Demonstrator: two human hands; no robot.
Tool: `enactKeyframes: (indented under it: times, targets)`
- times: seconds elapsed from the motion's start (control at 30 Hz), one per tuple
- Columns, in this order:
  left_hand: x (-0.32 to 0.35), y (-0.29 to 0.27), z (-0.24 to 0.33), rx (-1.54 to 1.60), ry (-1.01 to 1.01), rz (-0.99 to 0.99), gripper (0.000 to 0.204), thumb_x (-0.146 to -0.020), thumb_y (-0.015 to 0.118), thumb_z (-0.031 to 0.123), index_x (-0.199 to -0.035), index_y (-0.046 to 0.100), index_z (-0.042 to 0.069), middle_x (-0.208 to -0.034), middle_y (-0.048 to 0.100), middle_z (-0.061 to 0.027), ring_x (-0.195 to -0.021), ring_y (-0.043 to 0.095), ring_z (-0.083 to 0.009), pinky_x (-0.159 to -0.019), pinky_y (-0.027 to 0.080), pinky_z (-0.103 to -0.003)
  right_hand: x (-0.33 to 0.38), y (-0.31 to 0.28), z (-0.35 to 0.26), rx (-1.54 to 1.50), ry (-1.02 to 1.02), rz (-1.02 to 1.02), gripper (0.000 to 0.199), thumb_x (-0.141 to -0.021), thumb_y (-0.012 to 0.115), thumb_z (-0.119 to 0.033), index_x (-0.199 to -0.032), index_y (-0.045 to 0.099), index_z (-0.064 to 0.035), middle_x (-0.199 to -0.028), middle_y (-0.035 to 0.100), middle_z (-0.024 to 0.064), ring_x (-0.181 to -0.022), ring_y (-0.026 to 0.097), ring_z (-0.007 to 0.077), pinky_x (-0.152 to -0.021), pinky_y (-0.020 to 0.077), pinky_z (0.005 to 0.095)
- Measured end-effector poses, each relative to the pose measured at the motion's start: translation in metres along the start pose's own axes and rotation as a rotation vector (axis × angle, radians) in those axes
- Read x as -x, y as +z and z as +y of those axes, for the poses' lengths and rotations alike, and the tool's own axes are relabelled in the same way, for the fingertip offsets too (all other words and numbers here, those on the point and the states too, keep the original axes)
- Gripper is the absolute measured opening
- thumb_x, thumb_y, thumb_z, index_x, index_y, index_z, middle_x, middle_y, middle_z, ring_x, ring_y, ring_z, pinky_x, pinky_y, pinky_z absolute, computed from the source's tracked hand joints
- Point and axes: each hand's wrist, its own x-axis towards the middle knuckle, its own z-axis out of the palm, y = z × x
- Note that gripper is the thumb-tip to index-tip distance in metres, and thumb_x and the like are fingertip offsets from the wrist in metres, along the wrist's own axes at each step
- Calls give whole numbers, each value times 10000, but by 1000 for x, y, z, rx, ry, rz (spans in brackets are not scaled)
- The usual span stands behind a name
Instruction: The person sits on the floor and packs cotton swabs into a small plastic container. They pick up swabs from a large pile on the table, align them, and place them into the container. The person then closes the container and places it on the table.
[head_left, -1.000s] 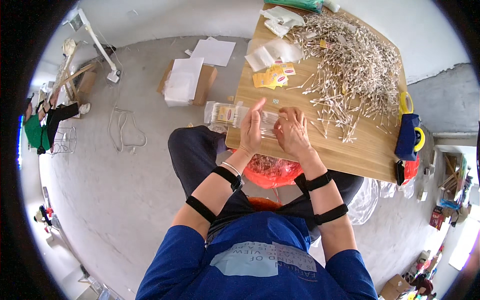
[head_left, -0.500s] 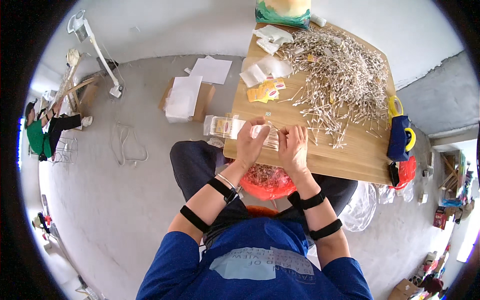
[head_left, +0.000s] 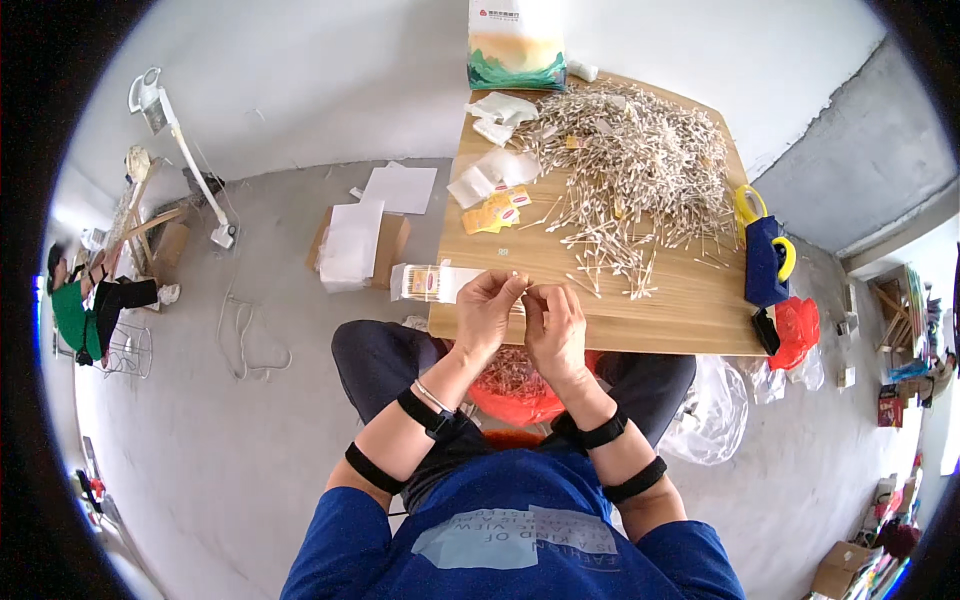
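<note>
I sit on a grey concrete floor (head_left: 250,420) that runs up to a pale wall (head_left: 330,70). In front of me is a wooden table (head_left: 680,310), bending with the lens. A big heap of thin white sticks (head_left: 640,170) covers its far half. A printed bag (head_left: 515,45) stands at the far edge, and a blue bag (head_left: 765,255) with yellow handles hangs on the right edge. Left of the table a cardboard box (head_left: 355,245) lies under white sheets. Between my knees sits a red bag (head_left: 520,385) with more sticks in it.

My left hand (head_left: 485,315) and right hand (head_left: 555,325) meet over the near table edge, fingers curled, fingertips pinching together on something small and pale; I cannot tell what it is. A clear packet (head_left: 425,283) lies on the table just left of my left hand, close beside it.
</note>
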Motion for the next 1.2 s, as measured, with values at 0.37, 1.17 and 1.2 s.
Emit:
enactKeyframes:
  times: [0.37,1.17,1.2]
  targets:
    - [8,-11,6,295,-147,-313,166,-948,613,192,-946,644,29,-975,665,-79,-816,603,-135,-755,519,-285,3,-23,-13,-639,512,-231,118,-943,546,-37,-971,626,45,-764,605,28,-709,533,92,-682,448,230]
    - [26,-36,-12,-204,-25,-239,302,-1005,526,265,-1050,663,1,-939,674,-37,-849,588,-89,-785,489,-242,31,-14,10,-529,571,-422,107,-926,572,-31,-955,646,41,-742,647,61,-678,571,106,-635,483,267]
    - [28,-42,-15,-212,-72,-228,303,-1003,529,267,-1040,661,-3,-933,674,-36,-836,588,-86,-770,492,-240,36,-9,13,-512,558,-435,108,-920,581,-34,-955,649,42,-756,659,66,-682,580,115,-638,488,276]
